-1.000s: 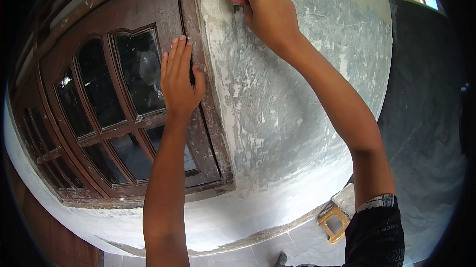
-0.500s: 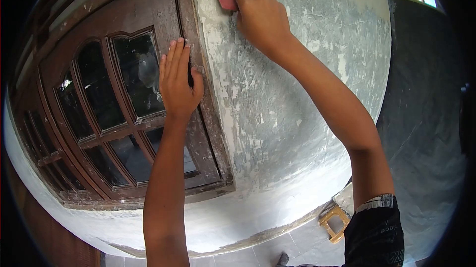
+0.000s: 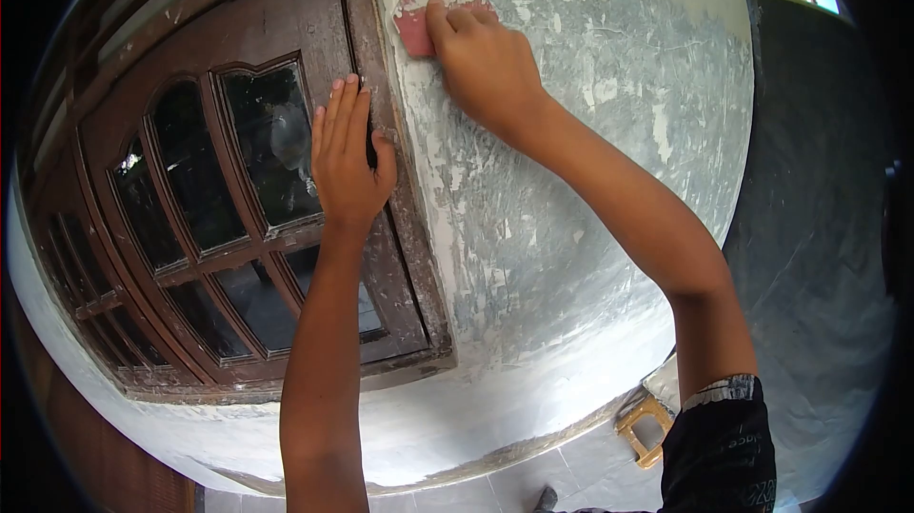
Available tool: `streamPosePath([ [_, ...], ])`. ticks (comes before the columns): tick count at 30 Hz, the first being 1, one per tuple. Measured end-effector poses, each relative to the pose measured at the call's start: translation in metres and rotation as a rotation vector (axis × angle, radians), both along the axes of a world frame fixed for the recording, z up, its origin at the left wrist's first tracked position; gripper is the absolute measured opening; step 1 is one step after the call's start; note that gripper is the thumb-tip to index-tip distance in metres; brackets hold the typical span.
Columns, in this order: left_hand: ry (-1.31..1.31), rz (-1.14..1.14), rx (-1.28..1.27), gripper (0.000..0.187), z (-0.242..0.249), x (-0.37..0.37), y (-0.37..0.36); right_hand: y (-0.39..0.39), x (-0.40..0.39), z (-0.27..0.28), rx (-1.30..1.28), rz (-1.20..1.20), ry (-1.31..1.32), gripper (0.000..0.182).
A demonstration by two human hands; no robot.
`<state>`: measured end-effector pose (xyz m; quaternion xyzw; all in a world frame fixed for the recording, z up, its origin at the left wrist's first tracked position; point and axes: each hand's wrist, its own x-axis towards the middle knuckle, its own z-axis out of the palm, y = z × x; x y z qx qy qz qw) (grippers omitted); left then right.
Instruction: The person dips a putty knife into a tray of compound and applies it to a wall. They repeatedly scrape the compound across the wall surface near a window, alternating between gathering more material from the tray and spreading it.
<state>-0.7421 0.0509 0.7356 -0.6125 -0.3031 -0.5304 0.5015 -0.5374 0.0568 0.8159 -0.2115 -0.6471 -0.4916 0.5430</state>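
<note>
So the right hand (image 3: 490, 75) is keeping its fingers closed around a pink scraper (image 3: 417, 34), one digit lying over its white-smeared face. The scraper is sitting up high on the wall (image 3: 581, 151), near the corner by the wooden frame (image 3: 411, 199). Can't tell if its whole edge is touching.

The left hand (image 3: 352, 175) isn't gripping anything; its fingers are stretching out flat on the woodwork right beside the glass panes (image 3: 262, 128), thumb pointing up.

As for how far along the surface is looking: the strip up top is showing a fairly smooth, pale coat, and the low band is looking mostly white. The big middle area is showing gray with ragged white patches, so I'd call the coverage partial, with the middle being the uneven bit.

Further out, a yellowish stool (image 3: 627, 421) is standing on the tiled floor (image 3: 486, 492) near the dark sleeve (image 3: 719, 451), and a dark sheet (image 3: 809, 180) is filling the right side.
</note>
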Motion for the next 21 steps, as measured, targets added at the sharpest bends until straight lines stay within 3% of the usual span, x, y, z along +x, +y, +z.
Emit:
streamPosePath([
  [3, 0.01, -0.017, -0.016, 0.049, 0.001, -0.001, -0.003, -0.017, -0.009, -0.076, -0.072, 0.019, -0.192, 0.051],
  [5, 0.007, -0.05, -0.005, 0.049, 0.003, 0.001, -0.004, -0.026, -0.008, -0.089, -0.089, 0.178, -0.204, 0.054],
  [8, 0.005, -0.043, -0.018, 0.048, 0.0, 0.001, -0.003, -0.024, 0.002, -0.031, 0.027, 0.241, -0.009, 0.052],
  [10, 0.003, -0.013, -0.02, 0.047, 0.0, 0.0, -0.001, -0.013, 0.008, 0.002, 0.033, 0.135, 0.068, 0.05],
  [12, 0.006, -0.012, -0.006, 0.046, 0.0, 0.0, 0.0, -0.004, 0.006, 0.002, 0.029, 0.068, 0.098, 0.05],
  [16, 0.004, -0.035, -0.032, 0.046, -0.003, 0.0, -0.005, -0.024, -0.002, -0.082, -0.185, -0.033, -0.154, 0.052],
  [21, -0.052, -0.098, -0.115, 0.042, -0.033, 0.002, -0.022, -0.102, 0.04, -0.177, -0.53, 0.294, -0.2, 0.05],
])
